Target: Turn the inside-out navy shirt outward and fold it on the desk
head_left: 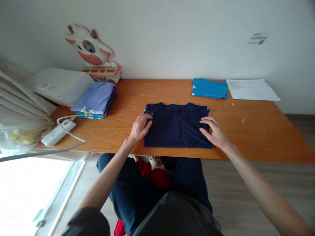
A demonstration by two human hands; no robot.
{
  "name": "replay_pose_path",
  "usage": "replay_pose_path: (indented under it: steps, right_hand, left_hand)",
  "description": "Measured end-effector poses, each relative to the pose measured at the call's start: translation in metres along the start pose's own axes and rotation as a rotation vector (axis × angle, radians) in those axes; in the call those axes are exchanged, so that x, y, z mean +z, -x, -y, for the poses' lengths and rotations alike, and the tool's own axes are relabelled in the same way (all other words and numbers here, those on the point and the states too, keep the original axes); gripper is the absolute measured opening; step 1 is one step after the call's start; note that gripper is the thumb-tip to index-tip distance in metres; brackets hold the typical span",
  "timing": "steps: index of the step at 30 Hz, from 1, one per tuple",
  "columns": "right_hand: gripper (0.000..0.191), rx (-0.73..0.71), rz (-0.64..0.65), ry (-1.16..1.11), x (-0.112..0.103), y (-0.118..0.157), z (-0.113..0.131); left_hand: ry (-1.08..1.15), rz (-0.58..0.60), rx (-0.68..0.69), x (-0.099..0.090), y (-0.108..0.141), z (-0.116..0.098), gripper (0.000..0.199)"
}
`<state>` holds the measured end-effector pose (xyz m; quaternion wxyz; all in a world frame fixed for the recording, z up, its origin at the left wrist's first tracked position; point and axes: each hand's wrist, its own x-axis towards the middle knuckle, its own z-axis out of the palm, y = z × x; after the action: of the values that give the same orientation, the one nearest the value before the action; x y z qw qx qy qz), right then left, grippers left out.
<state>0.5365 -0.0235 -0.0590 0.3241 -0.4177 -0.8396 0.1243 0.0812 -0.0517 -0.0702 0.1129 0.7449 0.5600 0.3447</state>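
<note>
A navy blue shirt [177,127] lies folded into a wide rectangle near the front edge of the wooden table. Its collar side faces the wall, and bits of a light patterned fabric peek out at both upper corners. At the shirt's left edge is my left hand [140,127], fingers curved with the thumb apart. On the opposite edge, my right hand [214,131] has its fingers and thumb spread over the cloth. Neither hand grips anything; whether the fingertips press on the fabric I cannot tell.
Folded clothes [94,98] in purple and blue are stacked at the left, by a white box [59,85] and a cow-shaped toy keyboard [95,55]. A white power strip [59,131] with a cable sits nearer. Folded blue cloth [210,88] and white papers [252,89] lie back right.
</note>
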Motion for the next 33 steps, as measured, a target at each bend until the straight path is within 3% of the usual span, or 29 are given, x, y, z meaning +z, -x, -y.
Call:
replay_pose_path:
  steps: [3,6,9,12,18,22,27,30,33]
  right_hand:
    - [0.041,-0.038,0.184,0.045,-0.014,0.048,0.012]
    - [0.037,-0.065,0.275,0.070,-0.013,0.075,0.012]
    - [0.030,-0.082,0.245,0.071,-0.007,0.083,0.005]
    - [0.028,-0.087,0.214,0.061,-0.007,0.087,0.001]
    - [0.032,-0.070,0.182,0.016,-0.016,0.119,0.018]
    - [0.050,-0.046,0.171,0.047,-0.013,0.148,0.031]
    - [0.031,-0.030,0.024,-0.033,-0.013,0.168,0.041]
    - [0.018,0.062,-0.006,-0.074,-0.020,0.151,0.050]
    - [0.016,0.223,-0.124,-0.059,-0.024,0.100,0.049]
  left_hand:
    - [0.004,0.113,0.055,-0.022,0.045,-0.009,0.022]
    - [-0.010,0.269,0.127,-0.033,0.076,-0.015,0.029]
    - [-0.002,0.325,0.142,-0.036,0.092,-0.018,0.039]
    - [0.010,0.303,0.137,-0.038,0.103,-0.020,0.032]
    - [-0.063,0.293,0.197,-0.041,0.139,-0.024,0.036]
    - [-0.041,0.187,0.199,-0.041,0.165,-0.020,0.028]
    - [0.121,0.063,0.076,-0.043,0.184,-0.029,0.022]
    - [0.204,-0.087,-0.131,-0.044,0.174,-0.040,0.012]
    - [0.230,-0.255,-0.302,-0.042,0.134,-0.041,0.013]
